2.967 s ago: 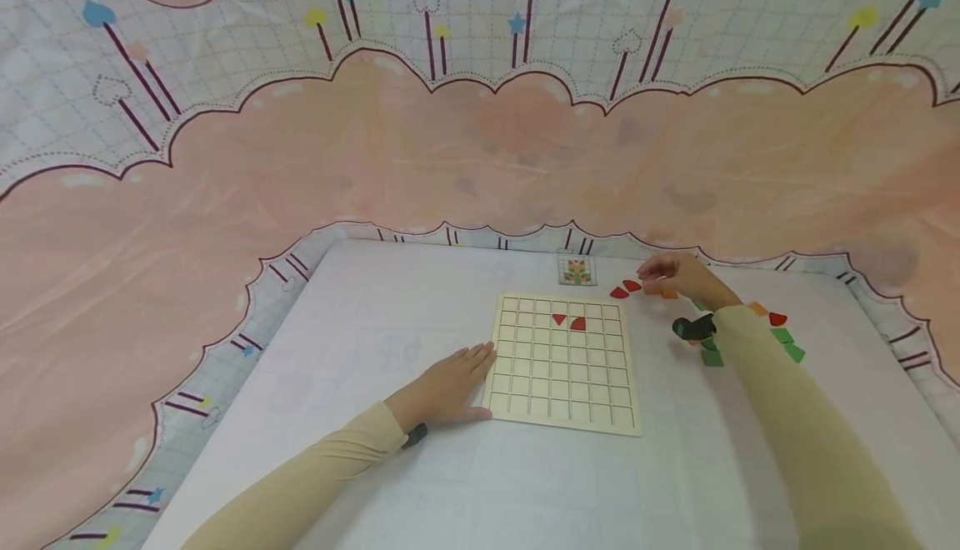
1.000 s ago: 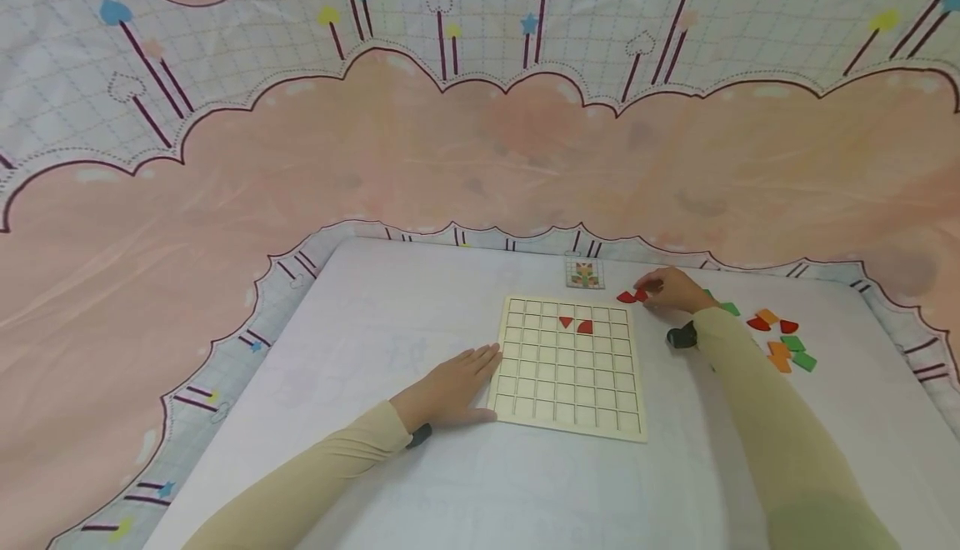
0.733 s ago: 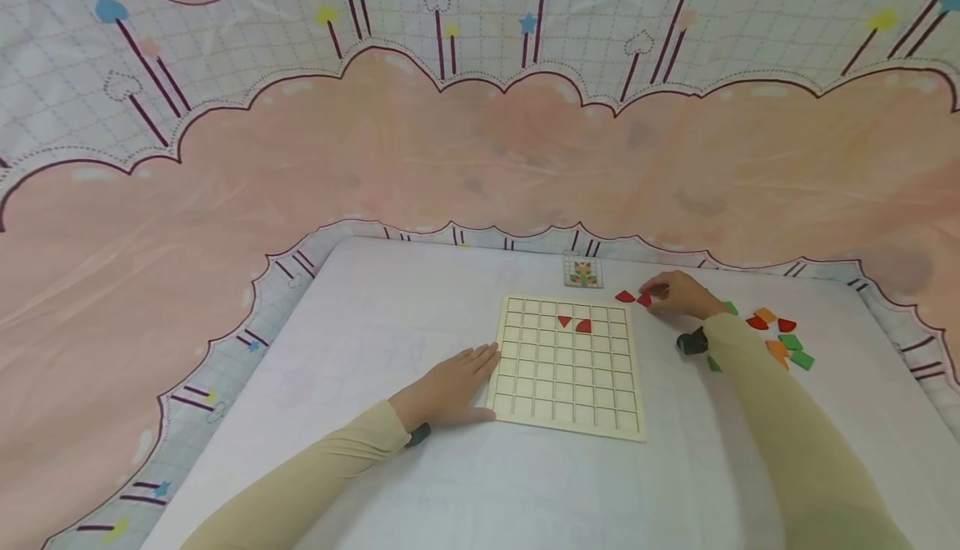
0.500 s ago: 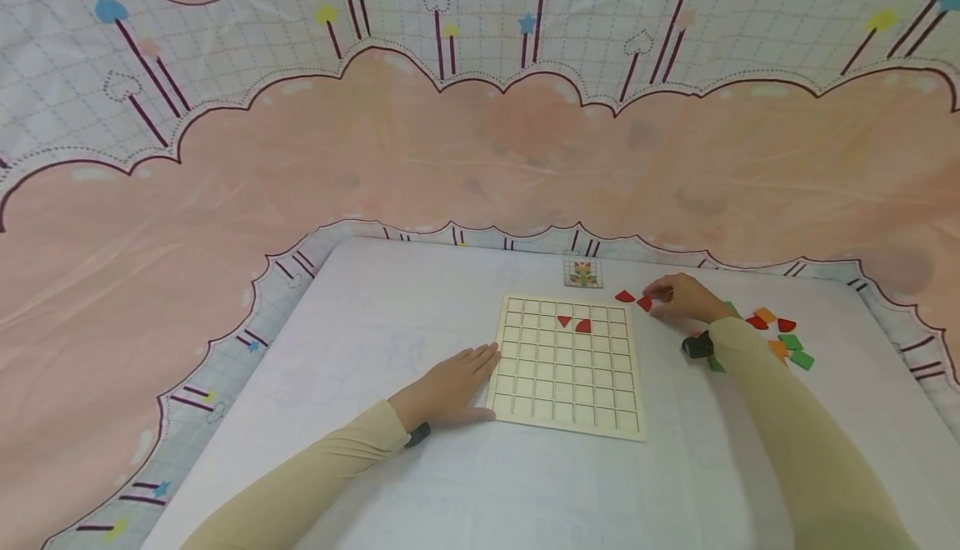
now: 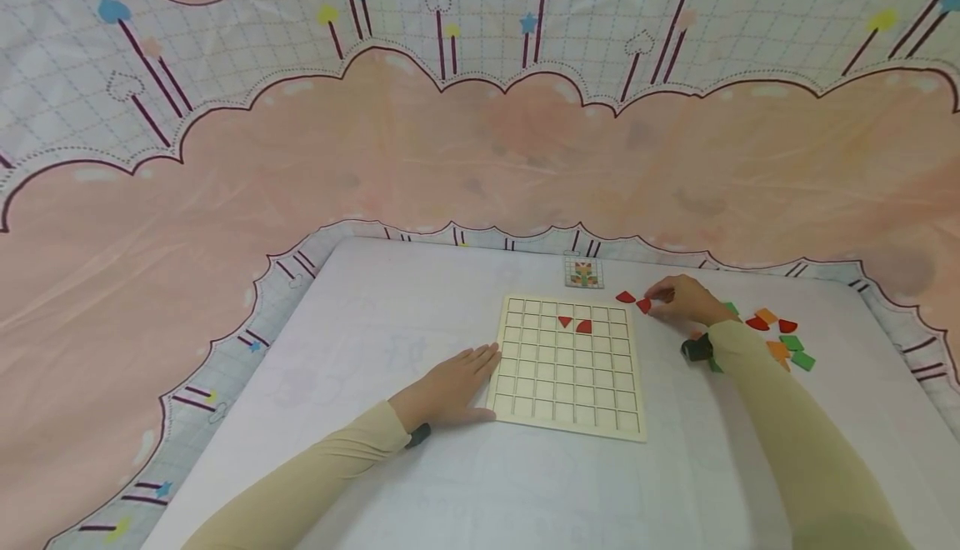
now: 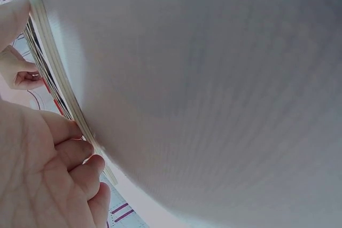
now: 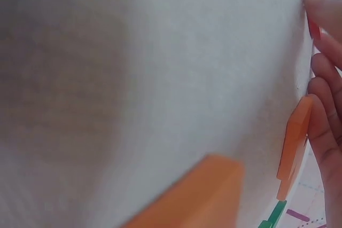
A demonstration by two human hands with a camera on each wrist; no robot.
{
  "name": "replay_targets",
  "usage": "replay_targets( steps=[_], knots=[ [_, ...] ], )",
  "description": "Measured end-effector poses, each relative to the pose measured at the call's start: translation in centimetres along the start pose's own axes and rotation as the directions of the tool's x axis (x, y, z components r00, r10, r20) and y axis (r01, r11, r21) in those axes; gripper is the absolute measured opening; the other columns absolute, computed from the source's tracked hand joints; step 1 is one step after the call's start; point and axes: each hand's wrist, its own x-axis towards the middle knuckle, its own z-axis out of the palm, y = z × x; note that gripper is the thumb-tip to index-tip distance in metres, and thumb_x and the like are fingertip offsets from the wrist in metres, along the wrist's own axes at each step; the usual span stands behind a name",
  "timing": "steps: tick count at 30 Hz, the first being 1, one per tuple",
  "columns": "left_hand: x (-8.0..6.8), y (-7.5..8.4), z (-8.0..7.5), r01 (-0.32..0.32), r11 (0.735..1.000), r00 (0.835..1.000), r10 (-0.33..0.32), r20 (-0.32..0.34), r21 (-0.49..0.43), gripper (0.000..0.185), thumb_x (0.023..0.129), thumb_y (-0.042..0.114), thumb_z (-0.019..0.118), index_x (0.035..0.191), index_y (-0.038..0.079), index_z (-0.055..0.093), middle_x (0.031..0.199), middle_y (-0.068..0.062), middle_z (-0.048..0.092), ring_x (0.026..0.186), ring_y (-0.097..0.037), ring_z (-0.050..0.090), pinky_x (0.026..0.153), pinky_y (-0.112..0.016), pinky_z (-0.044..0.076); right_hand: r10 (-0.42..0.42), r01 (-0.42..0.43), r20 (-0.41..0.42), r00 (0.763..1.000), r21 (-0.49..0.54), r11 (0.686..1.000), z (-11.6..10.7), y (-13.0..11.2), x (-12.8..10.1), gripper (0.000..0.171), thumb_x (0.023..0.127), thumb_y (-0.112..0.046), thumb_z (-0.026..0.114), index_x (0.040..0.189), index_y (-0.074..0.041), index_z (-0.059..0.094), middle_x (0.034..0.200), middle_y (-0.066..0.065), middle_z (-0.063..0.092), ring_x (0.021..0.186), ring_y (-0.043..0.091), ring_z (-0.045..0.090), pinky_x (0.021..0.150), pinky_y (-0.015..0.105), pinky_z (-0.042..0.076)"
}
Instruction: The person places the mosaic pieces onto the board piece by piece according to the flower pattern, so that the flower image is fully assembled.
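"So, starting nearest you, what is the left hand (image 5: pixel 447 379) doing?"

"It's lying with its fingers extended and thumb spread, touching the left edge of the grid board (image 5: pixel 555 375) rather than gripping it."

"What is sitting on the board?"

"A red triangle (image 5: pixel 565 322) and a red quarter-round (image 5: pixel 585 327) are lying side by side in the second row from the far edge. The triangle is pointing toward the person."

"And to the right?"

"Orange pieces (image 5: pixel 777 352) and green pieces (image 5: pixel 802 361) are lying loose beyond the right forearm, with more red among them."

"Where are the right hand's fingers, then?"

"The right hand (image 5: pixel 686 298) is nearly closing thumb and fingertip together, pinching the held red piece (image 5: pixel 643 307) just right of the board's far right corner. The piece is sitting at the very tips, outside the palm."

"Which way is it pointing?"

"A visible corner is pointing left, toward the board. From the right wrist it's showing almost edge-on, its long side running up and down that view. The fingertips are covering part, so I can't tell its whole outline, or whether it's touching the table (image 5: pixel 360 325)."

"Anything farther?"

"Another red fan (image 5: pixel 626 297) is lying just left of it, and a patterned card (image 5: pixel 583 272) is lying beyond the board."
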Motion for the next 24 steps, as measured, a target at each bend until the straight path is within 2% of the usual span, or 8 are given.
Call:
replay_targets(
  steps=[5, 8, 14, 19, 24],
  knots=[
    [0.05, -0.04, 0.06, 0.002, 1.000, 1.000, -0.002, 0.000, -0.001, 0.089, 0.089, 0.063, 0.044, 0.150, 0.002, 0.020, 0.158, -0.012, 0.018, 0.146, -0.023, 0.020, 0.119, -0.036, 0.022, 0.051, -0.051, -0.005, 0.999, -0.022, 0.998, 0.16, -0.49, -0.12, 0.041, 0.078, -0.025, 0.075, 0.111, -0.002, 0.065, 0.112, 0.017, 0.063, 0.101, 0.031, 0.055, 0.092, 0.047, 0.047],
    [0.07, -0.05, 0.12, 0.006, 1.000, 1.000, -0.006, 0.002, -0.002, 0.089, 0.089, 0.063, 0.044, 0.149, 0.002, 0.020, 0.158, -0.012, 0.018, 0.146, -0.023, 0.020, 0.119, -0.036, 0.022, 0.055, -0.055, -0.008, 0.998, -0.030, 0.998, 0.25, -0.68, -0.10, 0.042, 0.078, -0.027, 0.076, 0.110, -0.002, 0.065, 0.111, 0.017, 0.062, 0.100, 0.030, 0.054, 0.092, 0.047, 0.046],
    [0.03, 0.03, 0.09, 0.013, 1.000, 1.000, -0.012, 0.009, -0.023, 0.089, 0.089, 0.062, 0.045, 0.149, 0.002, 0.020, 0.158, -0.012, 0.018, 0.146, -0.023, 0.019, 0.120, -0.036, 0.022, 0.018, -0.018, 0.002, 1.000, -0.028, 0.999, 0.24, -0.50, 0.10, 0.035, 0.081, -0.020, 0.071, 0.110, -0.001, 0.066, 0.110, 0.017, 0.063, 0.102, 0.031, 0.055, 0.092, 0.049, 0.047],
    [-0.04, 0.06, -0.01, 0.015, 1.000, 1.000, -0.015, 0.012, -0.023, 0.088, 0.089, 0.062, 0.045, 0.150, 0.003, 0.020, 0.158, -0.011, 0.018, 0.146, -0.023, 0.019, 0.120, -0.036, 0.021, -0.022, 0.022, 0.024, 0.999, -0.004, 1.000, -0.02, -0.21, 0.16, 0.035, 0.082, -0.013, 0.069, 0.114, 0.001, 0.064, 0.111, 0.018, 0.064, 0.102, 0.032, 0.057, 0.094, 0.050, 0.047],
    [-0.02, 0.05, 0.01, 0.012, 1.000, 1.000, -0.012, 0.009, -0.014, 0.089, 0.089, 0.062, 0.045, 0.150, 0.003, 0.020, 0.158, -0.011, 0.018, 0.146, -0.023, 0.019, 0.120, -0.036, 0.022, -0.020, 0.019, 0.040, 0.999, 0.009, 1.000, -0.30, -0.33, -0.03, 0.037, 0.082, -0.012, 0.069, 0.116, 0.001, 0.063, 0.112, 0.019, 0.064, 0.102, 0.032, 0.057, 0.095, 0.051, 0.047]
  ],
)
